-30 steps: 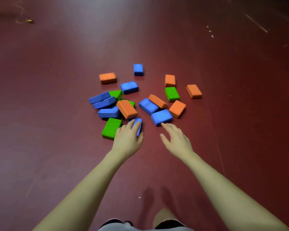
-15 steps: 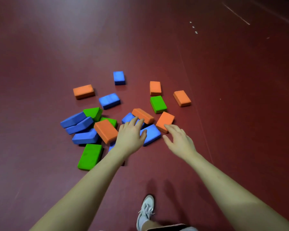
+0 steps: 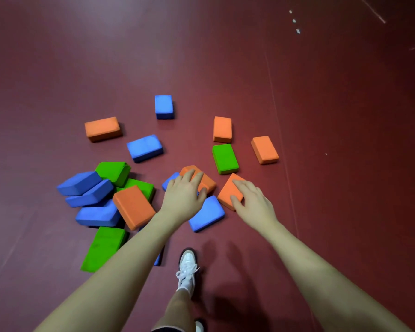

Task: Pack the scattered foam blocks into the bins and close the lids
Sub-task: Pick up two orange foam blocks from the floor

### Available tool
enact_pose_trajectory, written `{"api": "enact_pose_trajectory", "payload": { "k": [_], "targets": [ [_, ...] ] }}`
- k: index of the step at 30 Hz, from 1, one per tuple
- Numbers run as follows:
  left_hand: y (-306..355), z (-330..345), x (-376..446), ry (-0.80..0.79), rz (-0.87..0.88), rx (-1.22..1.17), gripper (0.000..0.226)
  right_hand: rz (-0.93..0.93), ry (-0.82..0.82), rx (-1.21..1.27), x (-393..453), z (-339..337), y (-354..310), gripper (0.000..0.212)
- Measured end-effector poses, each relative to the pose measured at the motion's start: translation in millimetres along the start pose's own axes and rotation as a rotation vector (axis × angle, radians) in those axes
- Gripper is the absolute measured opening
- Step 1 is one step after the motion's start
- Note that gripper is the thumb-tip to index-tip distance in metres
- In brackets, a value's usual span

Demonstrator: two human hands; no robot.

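Foam blocks in blue, orange and green lie scattered on the dark red floor. My left hand lies over an orange block that rests partly on a blue block; the fingers reach across its top and the thumb sits against its near side. My right hand holds another orange block, fingers on top and thumb at its near edge. A blue block lies between my hands. To the left is a heap of blue, green and orange blocks.
Farther out lie single blocks: orange, blue, blue, orange, green, orange. A green block lies near left. My white shoe stands between my arms. No bin is in view.
I have leaned closer and the blocks look larger. Both hands moved forward: the left one off the near blue block onto the orange block, the right one onto the other orange block.
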State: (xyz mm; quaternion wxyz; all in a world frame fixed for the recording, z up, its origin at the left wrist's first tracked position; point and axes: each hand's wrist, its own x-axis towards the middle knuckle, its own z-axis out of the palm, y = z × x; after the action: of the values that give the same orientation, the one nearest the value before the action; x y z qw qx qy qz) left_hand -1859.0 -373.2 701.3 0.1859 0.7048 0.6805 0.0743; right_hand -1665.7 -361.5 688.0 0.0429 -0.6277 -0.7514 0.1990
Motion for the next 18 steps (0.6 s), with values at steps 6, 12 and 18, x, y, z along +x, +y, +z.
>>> {"api": "enact_pose_trajectory", "payload": {
  "k": [6, 12, 18],
  "targets": [
    [-20.4, 2.7, 101.7, -0.055, -0.031, -0.011, 0.052, 0.027, -0.055, -0.009, 105.5, 1.5, 14.9, 0.052],
    [-48.7, 21.2, 183.3, -0.111, -0.079, 0.015, 0.051, 0.008, -0.101, -0.019, 193.7, 14.7, 30.5, 0.052],
    [-85.5, 104.2, 257.1, -0.160, -0.132, -0.022, 0.052, -0.017, -0.209, -0.024, 277.9, 90.4, 72.6, 0.054]
  ]
}}
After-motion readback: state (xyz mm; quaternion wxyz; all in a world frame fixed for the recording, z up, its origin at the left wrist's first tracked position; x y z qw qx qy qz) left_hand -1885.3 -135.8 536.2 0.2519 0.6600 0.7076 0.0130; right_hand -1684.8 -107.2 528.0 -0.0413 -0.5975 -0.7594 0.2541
